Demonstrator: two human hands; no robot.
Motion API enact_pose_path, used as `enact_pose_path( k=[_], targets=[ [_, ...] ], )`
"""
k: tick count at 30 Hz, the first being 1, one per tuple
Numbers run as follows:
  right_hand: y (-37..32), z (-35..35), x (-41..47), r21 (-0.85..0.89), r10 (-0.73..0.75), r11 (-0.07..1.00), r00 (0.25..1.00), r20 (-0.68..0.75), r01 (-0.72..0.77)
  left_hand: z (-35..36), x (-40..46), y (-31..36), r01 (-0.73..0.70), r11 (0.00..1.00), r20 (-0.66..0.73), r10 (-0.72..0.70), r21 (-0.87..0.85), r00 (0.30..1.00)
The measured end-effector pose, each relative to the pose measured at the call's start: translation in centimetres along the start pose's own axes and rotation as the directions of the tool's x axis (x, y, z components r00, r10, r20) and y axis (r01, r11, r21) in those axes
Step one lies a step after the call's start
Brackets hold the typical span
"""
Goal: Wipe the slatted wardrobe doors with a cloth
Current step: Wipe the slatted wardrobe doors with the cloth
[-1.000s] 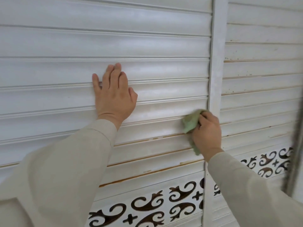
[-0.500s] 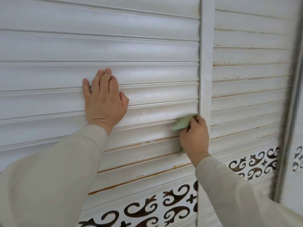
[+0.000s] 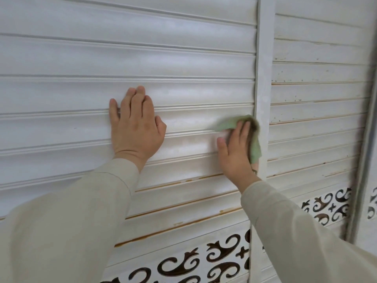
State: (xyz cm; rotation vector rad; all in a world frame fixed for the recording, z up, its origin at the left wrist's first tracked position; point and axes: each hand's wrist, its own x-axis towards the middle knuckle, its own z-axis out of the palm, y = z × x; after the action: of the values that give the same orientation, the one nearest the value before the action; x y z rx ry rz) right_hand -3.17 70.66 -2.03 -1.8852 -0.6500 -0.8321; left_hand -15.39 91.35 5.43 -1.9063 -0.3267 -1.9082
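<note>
The left hand lies flat on the white slatted wardrobe door, fingers straight and together, thumb spread toward the right, holding nothing; its palm spans two slats. The right hand presses a green cloth against the same door, fingers straight over the fabric and thumb out to the left. The cloth sits at the right end of a slat, touching the vertical frame post that divides this door from the neighbouring slatted door; a fold of it hangs down along the post beside the hand. Both arms wear pale beige sleeves. The lower slats show brown streaks along their edges, and the neighbouring door carries dark specks. Below the slats runs a band of dark scrollwork cut-outs.
</note>
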Motion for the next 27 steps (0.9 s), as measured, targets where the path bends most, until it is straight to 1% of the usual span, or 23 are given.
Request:
enact_pose_path(
  k=[2, 3, 4, 5, 7, 8, 9, 11, 13, 15, 16, 18, 20, 22, 23, 25, 26, 27],
  targets=[
    [-0.8, 0.0, 0.1, 0.057, 0.129, 0.99, 0.989, -0.068, -0.126, 0.1, 0.0, 0.1, -0.003, 1.0, -0.01, 0.003, 0.01, 1.0],
    [-1.5, 0.3, -0.6, 0.105, 0.172, 0.981, 0.982, -0.079, -0.163, 0.2, 0.0, 0.1, -0.007, 1.0, -0.013, 0.007, 0.012, 1.0],
    [-2.0, 0.9, -1.7, 0.133, 0.183, 0.976, 0.981, -0.065, -0.174, 0.2, 0.1, 0.1, -0.008, 1.0, -0.012, 0.008, 0.015, 1.0],
    [-2.3, 1.6, -2.9, 0.13, 0.159, 0.979, 0.987, -0.024, -0.155, 0.2, 0.1, 0.0, -0.008, 1.0, -0.01, 0.008, 0.016, 1.0],
    [-1.6, 2.4, -4.7, 0.057, 0.056, 0.997, 0.997, 0.06, -0.06, 0.1, 0.0, -0.1, -0.007, 1.0, -0.003, 0.007, 0.002, 1.0],
    [-1.0, 2.2, -4.6, 0.038, 0.033, 0.999, 0.996, 0.086, -0.037, 0.1, -0.1, 0.0, -0.007, 1.0, -0.004, 0.007, 0.0, 1.0],
    [-0.7, 1.6, -3.8, 0.049, 0.058, 0.997, 0.995, 0.082, -0.062, 0.1, -0.1, 0.0, -0.005, 1.0, -0.008, 0.005, -0.002, 1.0],
    [-0.5, -0.3, -1.5, 0.109, 0.17, 0.98, 0.985, 0.002, -0.169, 0.1, 0.0, 0.2, -0.006, 1.0, -0.005, 0.006, -0.019, 1.0],
    [-1.0, -1.8, -0.1, 0.156, 0.26, 0.955, 0.965, -0.032, -0.253, 0.1, 0.1, 0.5, -0.006, 0.999, -0.004, 0.006, -0.035, 1.0],
    [-1.2, -1.4, -0.4, 0.231, 0.296, 0.932, 0.954, -0.049, -0.278, 0.2, 0.0, 0.5, -0.009, 0.999, -0.011, 0.008, -0.034, 1.0],
    [-1.0, -0.6, -1.1, 0.262, 0.312, 0.921, 0.948, -0.055, -0.288, 0.3, 0.0, 0.4, -0.01, 0.999, -0.016, 0.01, -0.032, 1.0],
    [-1.1, 1.2, -3.5, 0.257, 0.353, 0.904, 0.936, 0.002, -0.342, 0.2, -0.1, -0.1, -0.013, 0.999, -0.022, 0.013, -0.031, 1.0],
    [-0.5, 2.0, -5.3, 0.203, 0.357, 0.909, 0.932, 0.067, -0.363, 0.2, -0.1, -0.3, -0.017, 0.999, -0.027, 0.016, -0.039, 1.0],
    [-0.3, 1.5, -4.7, 0.185, 0.337, 0.92, 0.939, 0.07, -0.344, 0.1, -0.2, -0.4, -0.014, 0.999, -0.027, 0.013, -0.046, 1.0],
    [-0.3, 1.0, -3.7, 0.176, 0.327, 0.928, 0.944, 0.038, -0.329, 0.1, -0.2, -0.4, -0.011, 0.999, -0.028, 0.009, -0.048, 1.0],
    [-0.9, -0.3, -0.5, 0.163, 0.275, 0.95, 0.961, -0.031, -0.267, 0.2, -0.2, -0.4, -0.008, 0.999, -0.03, 0.007, -0.048, 1.0],
    [-1.4, -1.0, 1.1, 0.137, 0.219, 0.968, 0.975, -0.041, -0.212, 0.3, -0.2, -0.3, -0.009, 0.999, -0.032, 0.007, -0.05, 0.999],
    [-2.5, -1.6, 2.4, 0.109, 0.159, 0.982, 0.987, -0.017, -0.156, 0.3, -0.2, -0.3, -0.009, 0.998, -0.032, 0.007, -0.054, 0.999]
  ],
)
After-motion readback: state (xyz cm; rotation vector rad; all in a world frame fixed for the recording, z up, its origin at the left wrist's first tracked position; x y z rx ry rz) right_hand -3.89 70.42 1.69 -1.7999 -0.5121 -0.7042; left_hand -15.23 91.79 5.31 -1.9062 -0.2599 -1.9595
